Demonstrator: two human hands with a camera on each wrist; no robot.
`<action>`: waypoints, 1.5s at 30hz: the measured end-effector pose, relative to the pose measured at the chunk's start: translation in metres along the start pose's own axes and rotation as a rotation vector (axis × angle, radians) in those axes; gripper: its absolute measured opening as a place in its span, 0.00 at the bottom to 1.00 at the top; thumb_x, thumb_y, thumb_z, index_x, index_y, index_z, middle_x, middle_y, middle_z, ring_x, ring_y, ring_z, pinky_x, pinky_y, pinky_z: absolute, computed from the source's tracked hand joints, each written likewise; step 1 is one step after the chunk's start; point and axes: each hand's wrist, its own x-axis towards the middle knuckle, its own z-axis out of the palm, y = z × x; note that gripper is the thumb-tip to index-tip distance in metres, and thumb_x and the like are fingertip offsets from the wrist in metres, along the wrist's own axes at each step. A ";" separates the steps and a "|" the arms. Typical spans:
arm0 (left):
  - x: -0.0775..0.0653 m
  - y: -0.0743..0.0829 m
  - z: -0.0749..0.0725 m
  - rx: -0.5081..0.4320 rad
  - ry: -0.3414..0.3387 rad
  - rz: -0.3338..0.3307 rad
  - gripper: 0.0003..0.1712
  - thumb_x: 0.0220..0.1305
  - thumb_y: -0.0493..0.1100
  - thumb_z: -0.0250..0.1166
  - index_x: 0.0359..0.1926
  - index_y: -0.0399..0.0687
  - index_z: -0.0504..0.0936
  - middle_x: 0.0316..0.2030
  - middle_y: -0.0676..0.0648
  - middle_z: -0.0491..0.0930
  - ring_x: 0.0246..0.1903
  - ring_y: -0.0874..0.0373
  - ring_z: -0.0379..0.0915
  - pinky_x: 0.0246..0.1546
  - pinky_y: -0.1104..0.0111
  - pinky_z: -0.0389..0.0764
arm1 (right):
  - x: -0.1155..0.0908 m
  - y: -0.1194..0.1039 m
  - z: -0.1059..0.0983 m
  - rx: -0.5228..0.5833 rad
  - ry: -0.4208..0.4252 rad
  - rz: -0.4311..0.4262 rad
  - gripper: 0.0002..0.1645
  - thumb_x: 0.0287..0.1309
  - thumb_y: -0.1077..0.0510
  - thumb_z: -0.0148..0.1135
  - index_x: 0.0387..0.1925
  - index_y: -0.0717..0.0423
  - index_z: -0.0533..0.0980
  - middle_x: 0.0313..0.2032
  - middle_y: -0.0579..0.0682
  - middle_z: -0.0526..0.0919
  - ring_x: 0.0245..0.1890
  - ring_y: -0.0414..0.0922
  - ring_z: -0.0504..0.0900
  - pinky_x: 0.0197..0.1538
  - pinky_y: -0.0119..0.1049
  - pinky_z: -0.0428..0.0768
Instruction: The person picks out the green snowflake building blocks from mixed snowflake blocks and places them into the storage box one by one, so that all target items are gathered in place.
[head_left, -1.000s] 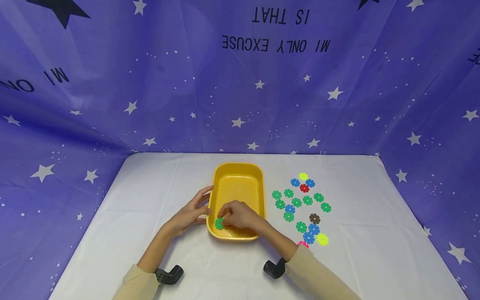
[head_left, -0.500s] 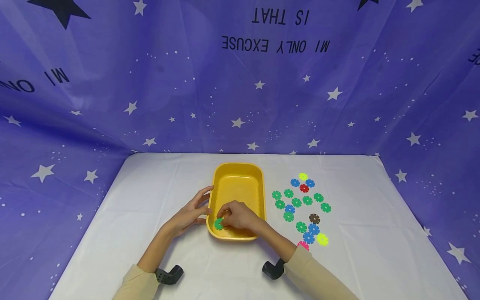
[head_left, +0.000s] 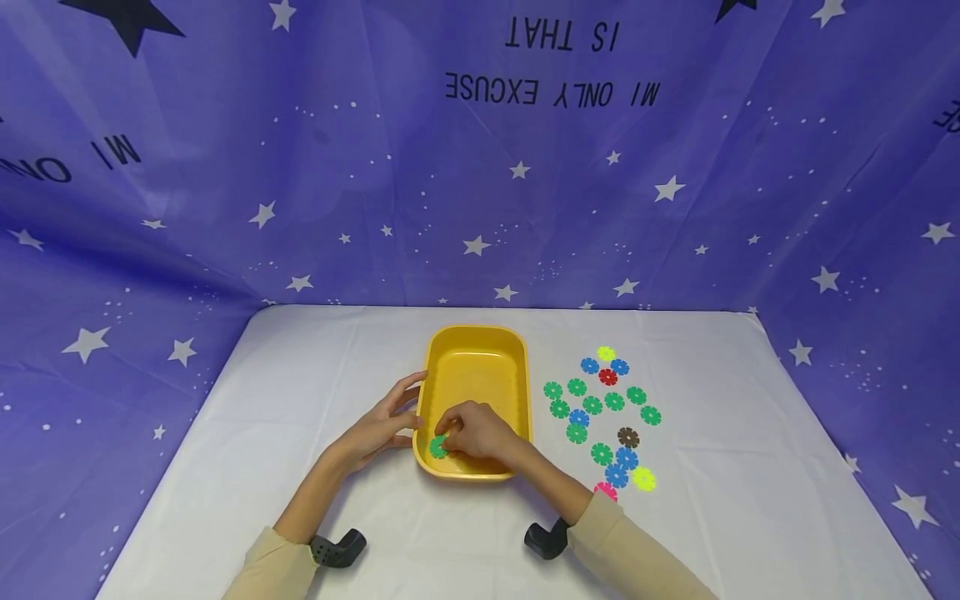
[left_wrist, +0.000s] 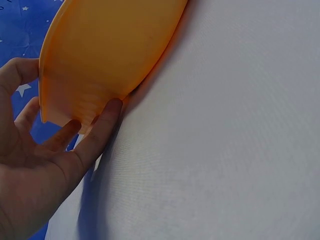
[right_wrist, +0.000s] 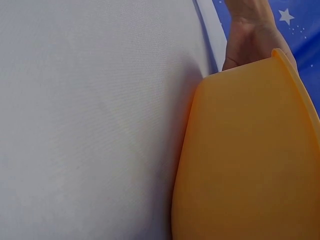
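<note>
A yellow plastic tray (head_left: pixel 480 368) stands on the white cloth in the head view. My right hand (head_left: pixel 482 429) reaches down inside its near end and pinches a green notched plastic disc (head_left: pixel 437 447) at the near left corner. From outside, my left hand (head_left: pixel 378 427) rests its spread fingers against the tray's left wall. The left wrist view has the fingers (left_wrist: pixel 102 125) of that hand touching the tray's wall and rim. In the right wrist view the tray's outer wall (right_wrist: pixel 245 145) hides my right hand, and part of my left hand (right_wrist: pixel 255 40) shows beyond it.
Right of the tray lie several loose notched discs: green discs (head_left: pixel 615 401), blue discs (head_left: pixel 627 458), yellow discs (head_left: pixel 644 479), a red disc (head_left: pixel 608 377) and a brown disc (head_left: pixel 628 437). A pink disc (head_left: pixel 606 492) is partly covered by the right sleeve (head_left: pixel 630 542). A purple star-printed curtain (head_left: pixel 480 192) surrounds the table.
Both hands stay in place at the tray. The green disc in the right hand's fingers shifts only very slightly.
</note>
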 end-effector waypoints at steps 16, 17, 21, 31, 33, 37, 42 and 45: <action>0.001 0.001 0.000 -0.004 -0.004 0.011 0.47 0.63 0.36 0.60 0.78 0.61 0.49 0.77 0.39 0.43 0.70 0.35 0.54 0.54 0.48 0.79 | -0.027 0.005 -0.031 0.094 0.124 -0.151 0.10 0.59 0.60 0.66 0.42 0.57 0.84 0.25 0.42 0.80 0.22 0.40 0.77 0.26 0.30 0.77; 0.001 0.001 0.000 -0.004 -0.001 0.009 0.47 0.63 0.36 0.60 0.78 0.61 0.50 0.77 0.39 0.43 0.70 0.35 0.54 0.54 0.48 0.79 | -0.031 0.007 -0.036 0.112 0.134 -0.163 0.11 0.59 0.59 0.67 0.43 0.57 0.83 0.26 0.43 0.80 0.23 0.41 0.77 0.27 0.30 0.79; 0.001 0.001 0.000 -0.004 0.010 0.010 0.46 0.63 0.36 0.60 0.78 0.61 0.51 0.77 0.40 0.44 0.70 0.35 0.54 0.53 0.49 0.80 | -0.050 0.014 -0.056 0.204 0.176 -0.189 0.11 0.60 0.61 0.66 0.45 0.61 0.82 0.29 0.45 0.82 0.28 0.46 0.81 0.32 0.33 0.83; -0.001 0.000 0.001 -0.001 0.024 -0.010 0.45 0.64 0.36 0.60 0.78 0.61 0.51 0.77 0.40 0.45 0.71 0.36 0.54 0.54 0.51 0.79 | -0.096 0.071 -0.093 0.223 0.370 -0.079 0.11 0.61 0.62 0.67 0.46 0.59 0.82 0.35 0.49 0.83 0.34 0.55 0.85 0.37 0.44 0.86; -0.001 0.000 0.002 -0.004 0.026 -0.011 0.45 0.64 0.36 0.60 0.78 0.61 0.51 0.77 0.40 0.45 0.70 0.36 0.56 0.54 0.51 0.79 | -0.105 0.085 -0.097 0.219 0.393 -0.040 0.12 0.62 0.61 0.66 0.47 0.59 0.82 0.36 0.50 0.82 0.35 0.56 0.84 0.37 0.46 0.86; 0.000 0.001 0.003 -0.004 0.035 -0.017 0.45 0.63 0.37 0.60 0.78 0.61 0.52 0.77 0.41 0.46 0.69 0.37 0.58 0.54 0.51 0.80 | -0.123 0.111 -0.099 0.217 0.429 0.043 0.14 0.62 0.61 0.66 0.49 0.60 0.81 0.38 0.51 0.81 0.35 0.53 0.84 0.36 0.40 0.85; 0.000 0.002 0.004 0.000 0.038 -0.023 0.45 0.63 0.37 0.60 0.78 0.61 0.52 0.77 0.40 0.46 0.69 0.36 0.57 0.54 0.51 0.79 | -0.138 0.134 -0.097 0.187 0.445 0.126 0.14 0.61 0.61 0.67 0.48 0.59 0.81 0.37 0.51 0.81 0.30 0.48 0.81 0.31 0.33 0.82; -0.001 0.002 0.003 0.000 0.036 -0.024 0.45 0.63 0.37 0.60 0.78 0.61 0.52 0.77 0.40 0.46 0.69 0.36 0.57 0.54 0.51 0.79 | -0.142 0.144 -0.094 0.163 0.440 0.173 0.15 0.59 0.61 0.69 0.48 0.58 0.81 0.37 0.50 0.81 0.28 0.47 0.78 0.28 0.33 0.79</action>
